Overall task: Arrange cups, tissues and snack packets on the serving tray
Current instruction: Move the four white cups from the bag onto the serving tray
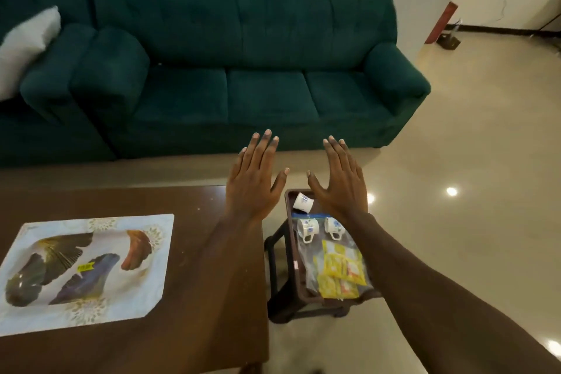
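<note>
Cups (307,229), white with blue print, lie on their sides on a dark tray (289,222) at lower centre-right, beside yellow snack packets (340,267) in clear bags. Tray sits on a low stool right of the brown bench (212,252). Left hand (253,179) and right hand (340,182) hover above, fingers spread, empty. Bird-print mat (82,270) lies at lower left.
</note>
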